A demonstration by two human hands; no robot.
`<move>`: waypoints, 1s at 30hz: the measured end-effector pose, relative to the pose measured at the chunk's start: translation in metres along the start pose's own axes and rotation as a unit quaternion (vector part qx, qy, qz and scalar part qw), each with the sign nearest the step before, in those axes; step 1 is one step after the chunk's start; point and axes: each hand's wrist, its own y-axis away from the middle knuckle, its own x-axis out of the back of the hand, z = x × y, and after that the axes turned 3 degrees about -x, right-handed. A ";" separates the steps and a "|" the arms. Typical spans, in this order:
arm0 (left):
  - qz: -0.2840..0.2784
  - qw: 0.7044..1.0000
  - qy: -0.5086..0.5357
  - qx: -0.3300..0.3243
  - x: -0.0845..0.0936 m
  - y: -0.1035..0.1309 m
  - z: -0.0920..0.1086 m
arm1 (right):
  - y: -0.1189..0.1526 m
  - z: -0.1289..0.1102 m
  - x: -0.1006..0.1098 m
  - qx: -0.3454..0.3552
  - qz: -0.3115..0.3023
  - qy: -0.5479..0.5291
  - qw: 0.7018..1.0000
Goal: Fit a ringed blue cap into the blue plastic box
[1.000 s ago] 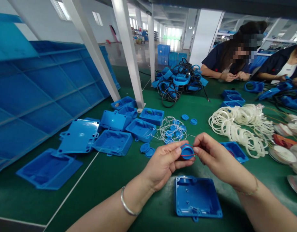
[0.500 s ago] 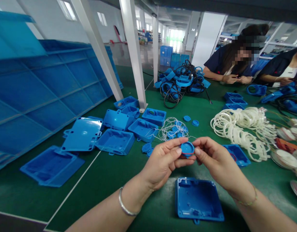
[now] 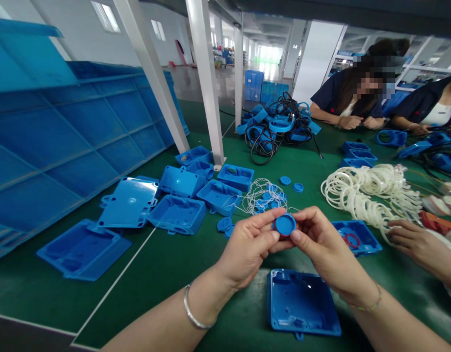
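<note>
Both of my hands hold one small round blue cap with a red ring around its edge, above the green table. My left hand pinches it from the left with thumb and fingers, a silver bangle on the wrist. My right hand grips it from the right. Directly below them an open blue square housing lies on the table with its hollow side up.
Several blue housings and lids lie to the left, beside a large blue crate. A small blue tray with red rings, a heap of white rings and another person's hand lie to the right. Two people work at the far side.
The cap has been turned so its flat face points toward me, and my hands have shifted slightly. Another person's hand has come in from the right edge near the white rings.
</note>
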 end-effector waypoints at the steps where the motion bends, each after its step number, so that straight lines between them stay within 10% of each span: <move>1: 0.004 1.000 -0.003 0.001 0.000 0.000 0.000 | 0.000 -0.001 0.002 0.002 -0.008 0.006 1.000; 30: -0.051 0.997 -0.052 -0.032 0.006 -0.006 -0.004 | 0.006 -0.002 0.004 0.089 0.054 0.173 0.980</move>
